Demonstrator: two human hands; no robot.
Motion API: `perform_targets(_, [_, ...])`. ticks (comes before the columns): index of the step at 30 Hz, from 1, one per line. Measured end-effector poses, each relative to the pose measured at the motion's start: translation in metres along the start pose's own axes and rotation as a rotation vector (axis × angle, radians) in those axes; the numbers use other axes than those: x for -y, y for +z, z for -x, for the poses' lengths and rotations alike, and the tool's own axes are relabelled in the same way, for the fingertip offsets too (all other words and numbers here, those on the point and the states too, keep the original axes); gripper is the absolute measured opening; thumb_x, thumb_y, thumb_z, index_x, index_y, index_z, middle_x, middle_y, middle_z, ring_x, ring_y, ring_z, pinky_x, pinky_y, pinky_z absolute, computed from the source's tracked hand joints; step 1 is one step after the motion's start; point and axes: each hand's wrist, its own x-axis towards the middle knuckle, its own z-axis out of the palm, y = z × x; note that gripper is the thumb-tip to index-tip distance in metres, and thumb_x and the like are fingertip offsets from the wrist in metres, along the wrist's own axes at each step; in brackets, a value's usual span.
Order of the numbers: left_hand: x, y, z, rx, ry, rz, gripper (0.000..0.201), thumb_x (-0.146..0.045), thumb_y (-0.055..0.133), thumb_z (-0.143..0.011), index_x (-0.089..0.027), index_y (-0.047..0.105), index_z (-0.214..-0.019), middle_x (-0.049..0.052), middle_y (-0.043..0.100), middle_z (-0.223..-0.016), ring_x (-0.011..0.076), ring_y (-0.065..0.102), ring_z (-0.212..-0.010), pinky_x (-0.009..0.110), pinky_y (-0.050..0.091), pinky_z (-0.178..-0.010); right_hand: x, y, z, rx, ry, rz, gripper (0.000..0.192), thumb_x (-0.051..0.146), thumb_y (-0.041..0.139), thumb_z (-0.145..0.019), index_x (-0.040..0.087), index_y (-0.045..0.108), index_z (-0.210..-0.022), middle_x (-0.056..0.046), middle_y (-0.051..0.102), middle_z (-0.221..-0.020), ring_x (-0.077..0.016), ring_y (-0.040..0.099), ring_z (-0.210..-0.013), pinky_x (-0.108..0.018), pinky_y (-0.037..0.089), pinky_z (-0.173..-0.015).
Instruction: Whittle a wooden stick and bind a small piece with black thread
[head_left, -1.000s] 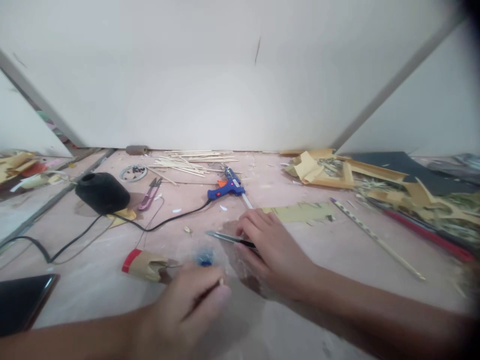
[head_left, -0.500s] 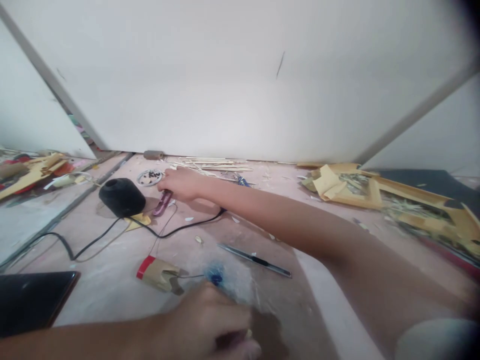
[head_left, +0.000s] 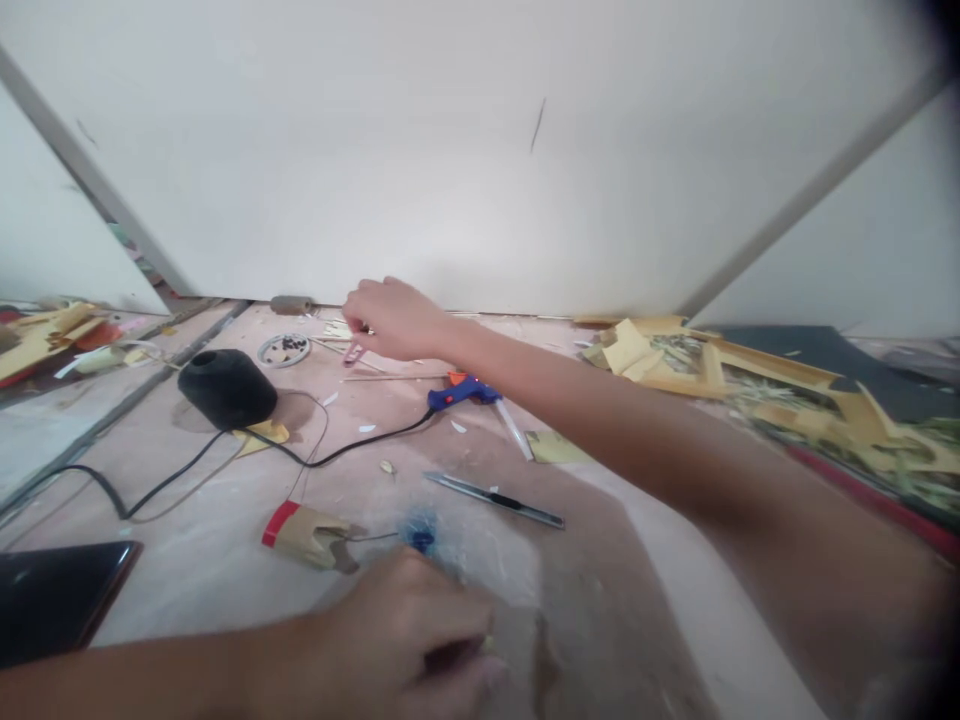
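Now my right hand [head_left: 390, 318] has the small pink snips [head_left: 354, 352] pinched in its closed fingers and lifted off the floor. Half a second ago that hand was still down on them beside the black thread spool [head_left: 227, 388]; a second ago it lay close in front of me on the craft knife [head_left: 493, 497]. So the knife has been let go, and it lies on the floor well back of the raised hand, nearer to me. The snips hang just under the fingers, with the loose wooden sticks [head_left: 390, 376] below them and the blue glue gun [head_left: 463, 392] a little to the hand's right and nearer me.

My left hand [head_left: 409, 640] has hardly moved: it sits low and close, curled shut, apparently around something thin, though blur keeps me from telling what. Just ahead of its knuckles lies a clear bit with a blue spot [head_left: 422, 538], and beyond that to the left the cardboard roll with a red end [head_left: 304, 533]. I judge the work has changed cutting tools.
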Motion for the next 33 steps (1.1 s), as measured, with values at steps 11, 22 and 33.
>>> perform_targets(11, [-0.007,0.001,0.007,-0.19,0.088,-0.14,0.034,-0.025,0.043,-0.097,-0.022,0.039,-0.064,-0.002,0.04,-0.052,0.0131,0.039,-0.049,0.03,0.029,-0.052,0.063,-0.078,0.156,-0.372,0.45,-0.742,0.025,0.033,0.081,-0.081,0.017,0.064,-0.071,0.002,0.061,-0.061,-0.0108,0.055,-0.056,-0.024,0.037,-0.051])
perform_targets(22, [-0.005,0.003,0.017,-0.438,-0.052,-0.053,0.035,-0.024,0.04,-0.105,-0.02,0.033,-0.07,-0.003,0.034,-0.062,0.0122,0.036,-0.055,0.032,0.025,-0.058,0.154,0.002,0.222,-0.234,0.375,-0.728,0.009,0.016,0.058,-0.093,0.019,0.066,-0.095,-0.001,0.06,-0.08,-0.0131,0.055,-0.072,-0.025,0.043,-0.065])
perform_targets(33, [-0.007,0.0,0.011,-0.465,0.037,-0.081,0.033,-0.013,0.043,-0.101,-0.019,0.042,-0.069,-0.004,0.04,-0.057,0.0089,0.039,-0.05,0.027,0.03,-0.053,0.152,0.009,0.215,-0.453,0.675,-0.933,0.024,0.036,0.045,-0.107,0.022,0.049,-0.088,0.003,0.052,-0.07,-0.0128,0.05,-0.063,-0.026,0.041,-0.06])
